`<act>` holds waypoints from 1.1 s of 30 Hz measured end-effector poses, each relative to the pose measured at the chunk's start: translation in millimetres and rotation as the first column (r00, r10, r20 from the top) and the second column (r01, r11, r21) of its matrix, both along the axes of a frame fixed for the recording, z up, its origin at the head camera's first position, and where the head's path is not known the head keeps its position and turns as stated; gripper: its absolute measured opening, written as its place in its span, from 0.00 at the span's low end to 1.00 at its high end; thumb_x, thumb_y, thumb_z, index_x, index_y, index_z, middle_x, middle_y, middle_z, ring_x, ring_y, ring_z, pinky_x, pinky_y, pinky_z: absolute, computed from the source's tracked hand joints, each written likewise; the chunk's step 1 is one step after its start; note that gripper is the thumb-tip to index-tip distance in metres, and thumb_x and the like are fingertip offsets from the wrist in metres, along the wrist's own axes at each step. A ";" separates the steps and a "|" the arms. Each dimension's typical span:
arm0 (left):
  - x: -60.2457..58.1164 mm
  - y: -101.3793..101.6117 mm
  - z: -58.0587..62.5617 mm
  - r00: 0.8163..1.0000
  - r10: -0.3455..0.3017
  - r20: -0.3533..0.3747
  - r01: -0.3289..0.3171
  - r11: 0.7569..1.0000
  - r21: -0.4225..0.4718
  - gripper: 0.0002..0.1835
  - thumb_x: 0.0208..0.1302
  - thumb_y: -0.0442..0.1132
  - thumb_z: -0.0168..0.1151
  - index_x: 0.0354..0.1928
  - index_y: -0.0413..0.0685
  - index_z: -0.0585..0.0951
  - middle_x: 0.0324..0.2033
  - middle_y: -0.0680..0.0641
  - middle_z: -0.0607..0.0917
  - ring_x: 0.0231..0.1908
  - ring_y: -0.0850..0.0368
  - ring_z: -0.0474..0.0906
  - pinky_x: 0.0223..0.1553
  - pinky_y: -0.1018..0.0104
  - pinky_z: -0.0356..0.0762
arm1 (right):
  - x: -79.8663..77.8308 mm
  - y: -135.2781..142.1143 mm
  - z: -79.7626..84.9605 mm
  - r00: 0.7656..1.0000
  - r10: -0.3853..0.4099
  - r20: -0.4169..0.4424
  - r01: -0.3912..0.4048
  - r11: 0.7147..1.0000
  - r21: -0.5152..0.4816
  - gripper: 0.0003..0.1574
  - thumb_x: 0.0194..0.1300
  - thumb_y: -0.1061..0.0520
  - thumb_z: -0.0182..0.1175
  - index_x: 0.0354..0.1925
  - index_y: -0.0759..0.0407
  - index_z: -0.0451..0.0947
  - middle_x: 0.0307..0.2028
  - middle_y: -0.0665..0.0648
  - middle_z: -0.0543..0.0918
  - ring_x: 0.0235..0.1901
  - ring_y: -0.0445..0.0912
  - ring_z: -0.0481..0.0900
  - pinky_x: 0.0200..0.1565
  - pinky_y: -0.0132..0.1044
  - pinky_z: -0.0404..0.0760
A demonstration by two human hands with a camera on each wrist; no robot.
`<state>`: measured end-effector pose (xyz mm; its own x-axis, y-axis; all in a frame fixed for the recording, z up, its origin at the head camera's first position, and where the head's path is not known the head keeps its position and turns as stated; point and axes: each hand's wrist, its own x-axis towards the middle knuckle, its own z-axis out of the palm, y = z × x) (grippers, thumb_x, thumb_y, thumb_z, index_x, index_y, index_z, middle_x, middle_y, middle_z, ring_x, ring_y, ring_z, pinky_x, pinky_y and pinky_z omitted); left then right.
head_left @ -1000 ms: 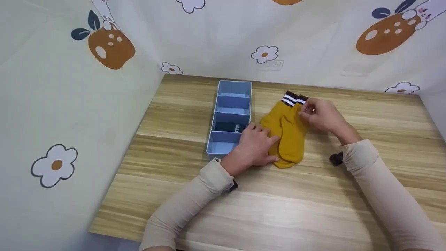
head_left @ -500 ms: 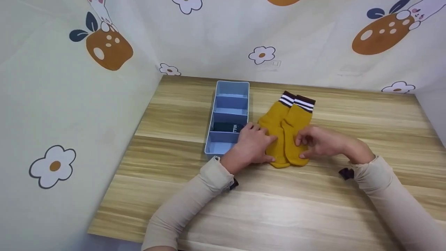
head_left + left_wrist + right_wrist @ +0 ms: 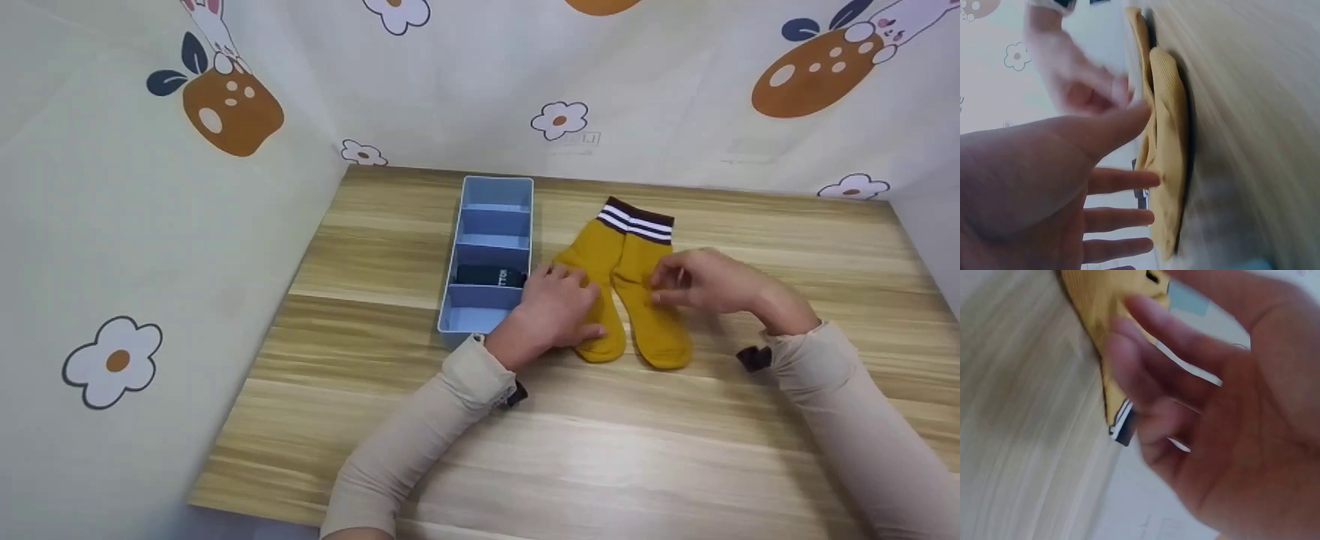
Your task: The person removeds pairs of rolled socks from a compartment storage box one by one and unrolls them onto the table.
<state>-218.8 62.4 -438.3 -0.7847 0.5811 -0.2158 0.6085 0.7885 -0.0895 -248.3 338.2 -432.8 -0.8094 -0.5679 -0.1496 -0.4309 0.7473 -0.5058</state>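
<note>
Two mustard-yellow socks lie flat side by side on the table, their dark, white-striped cuffs toward the back wall. On the left sock (image 3: 598, 249), my left hand (image 3: 559, 304) rests with fairly straight fingers, also visible in the left wrist view. At the outer edge of the right sock (image 3: 660, 341) is my right hand (image 3: 712, 283), its fingers loosely bent. In the right wrist view, nothing is gripped by those fingers (image 3: 1129, 365); whether they touch the fabric is unclear.
Left of the socks stands a blue divided box (image 3: 459, 225) with several compartments in a row. A dark folded item (image 3: 480, 275) with white lettering lies in one of them. Patterned sheeting (image 3: 450, 90) walls the table (image 3: 360, 315) at the back and sides.
The right hand has moved from the right sock's cuff down toward the foot, then slightly up and outward. The socks' feet, overlapping before, now lie apart. The left hand stays on the left sock.
</note>
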 end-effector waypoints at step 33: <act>-15.9 33.9 -18.9 0.961 0.270 -0.066 -0.278 0.940 -0.197 0.46 0.79 0.76 0.36 0.87 0.59 0.53 0.79 0.49 0.68 0.77 0.53 0.63 0.80 0.58 0.60 | -58.5 -10.4 -15.5 0.983 -0.180 -0.028 0.182 0.953 0.244 0.63 0.69 0.25 0.67 0.83 0.62 0.61 0.81 0.74 0.61 0.77 0.73 0.59 0.76 0.74 0.60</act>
<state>-234.7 96.2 -457.2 -0.9171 0.2895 -0.2740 0.3646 0.8870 -0.2832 -306.8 327.8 -448.2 -0.8964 -0.3586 -0.2607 -0.2795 0.9136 -0.2954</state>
